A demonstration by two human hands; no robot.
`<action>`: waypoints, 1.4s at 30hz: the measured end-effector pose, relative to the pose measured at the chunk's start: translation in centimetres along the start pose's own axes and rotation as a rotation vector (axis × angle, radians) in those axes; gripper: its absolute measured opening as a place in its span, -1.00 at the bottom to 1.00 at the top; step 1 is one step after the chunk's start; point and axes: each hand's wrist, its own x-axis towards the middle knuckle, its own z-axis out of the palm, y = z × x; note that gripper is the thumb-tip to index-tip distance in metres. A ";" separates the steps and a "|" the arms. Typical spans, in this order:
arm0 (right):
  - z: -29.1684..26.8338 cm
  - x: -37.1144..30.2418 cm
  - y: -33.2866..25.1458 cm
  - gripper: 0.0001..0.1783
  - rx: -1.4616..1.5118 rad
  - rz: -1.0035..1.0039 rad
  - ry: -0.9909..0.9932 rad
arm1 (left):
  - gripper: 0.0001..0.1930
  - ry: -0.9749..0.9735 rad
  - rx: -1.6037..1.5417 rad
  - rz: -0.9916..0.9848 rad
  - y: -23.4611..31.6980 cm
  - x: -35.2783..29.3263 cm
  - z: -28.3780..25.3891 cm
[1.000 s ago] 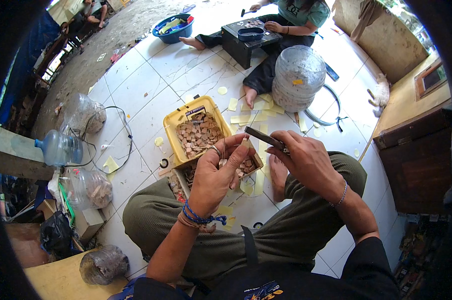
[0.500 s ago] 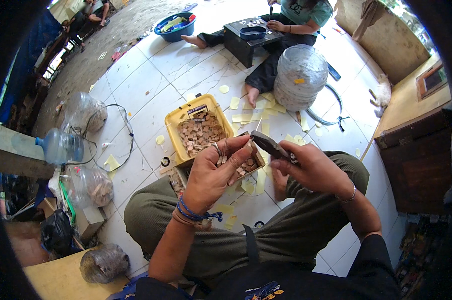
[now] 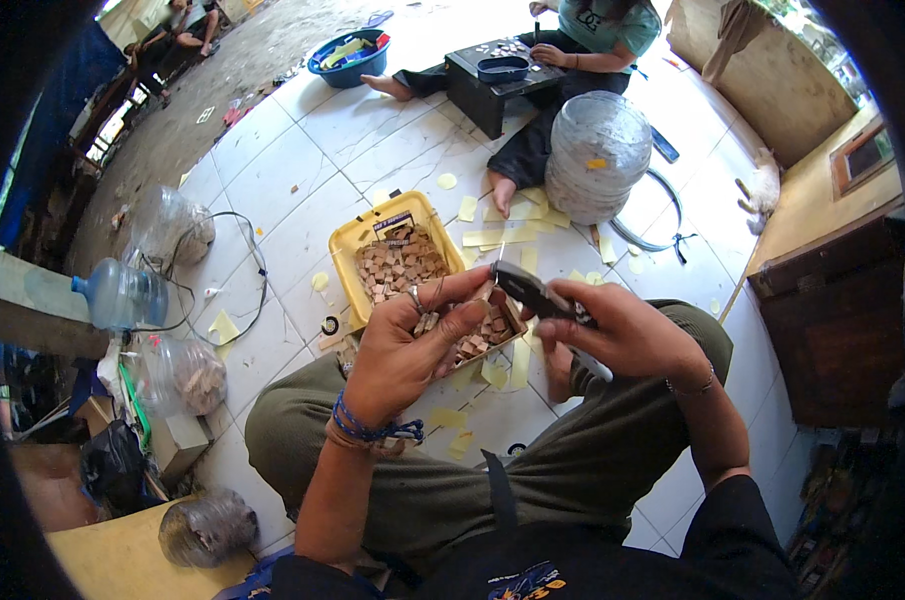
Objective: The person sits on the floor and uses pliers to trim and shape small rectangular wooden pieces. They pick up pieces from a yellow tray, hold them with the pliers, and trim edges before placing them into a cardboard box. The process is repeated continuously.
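Observation:
My left hand is closed, with a small wooden piece pinched between thumb and forefinger. More small pale pieces show within its curled fingers. Dark-handled pliers are gripped in my right hand, their jaws right at the pinched piece. A thin, light wire or stick rises from the jaws. Beyond and below my hands, a yellow tub holds many small wooden blocks. A second box with similar blocks is partly hidden behind my hands.
Yellow paper scraps litter the tiled floor. Opposite, a person sits at a low black table, beside a large clear plastic container and a coil of wire. At left lie plastic bottles and a cable.
Both hands and the pliers have shifted slightly left. The pliers' handles have opened a little, and a pale handle end now shows below my right hand.

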 end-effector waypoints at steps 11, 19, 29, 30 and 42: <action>-0.1 0.0 1.9 -0.72 -0.307 -0.032 0.326 | -0.59 0.021 0.572 0.409 -0.1 0.7 0.1; 0.1 0.1 2.1 -0.71 -0.388 -0.042 0.344 | -0.59 0.018 0.665 0.465 0.0 0.7 0.3; 0.2 0.2 1.9 -0.73 -0.410 -0.042 0.322 | -0.60 0.006 0.681 0.480 0.0 0.6 0.3; 0.2 0.2 1.9 -0.74 -0.404 -0.040 0.321 | -0.60 0.006 0.683 0.479 0.0 0.6 0.3; 0.3 0.2 1.9 -0.76 -0.395 -0.043 0.304 | -0.59 0.016 0.691 0.461 0.1 0.6 0.4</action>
